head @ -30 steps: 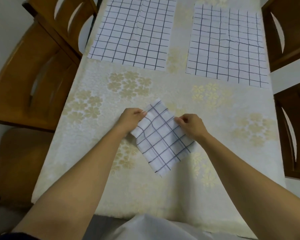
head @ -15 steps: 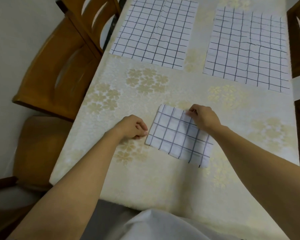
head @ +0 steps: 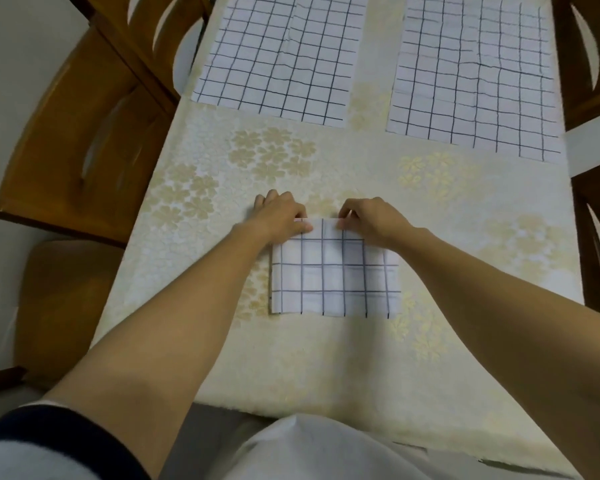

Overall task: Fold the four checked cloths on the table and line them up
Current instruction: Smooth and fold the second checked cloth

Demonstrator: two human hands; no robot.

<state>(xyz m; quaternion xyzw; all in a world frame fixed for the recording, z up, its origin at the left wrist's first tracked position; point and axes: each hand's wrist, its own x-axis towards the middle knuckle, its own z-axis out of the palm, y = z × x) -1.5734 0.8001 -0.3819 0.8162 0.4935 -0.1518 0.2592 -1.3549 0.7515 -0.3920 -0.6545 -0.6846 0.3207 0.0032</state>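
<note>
The folded cloth (head: 335, 271) lay flat on the table (head: 326, 368), near the front edge and square to it, a small rectangle with its checks running straight. Half a second before it had sat at a slant, and a second before that it had been turned almost corner-on and partly raised; it had since been swung round and laid down. Both hands had come to its far edge. The left hand (head: 280, 216) was at the far left corner, fingers curled, thumb and fingertips nipping the edge; the right hand (head: 369, 218) was at the far right corner, likewise curled and nipping the edge. Whether the edge was raised off the table could not be told.

That reads as this cloth being nearly finished: either one last fold toward the person or a final squaring-up.

Beyond it, well apart, two more checked cloths lay open and unfolded, the left cloth (head: 281, 57) and the right cloth (head: 475, 74), side by side with a strip of table between them. A fourth cloth was not in view. Wooden chairs (head: 84, 133) stood on both sides.
</note>
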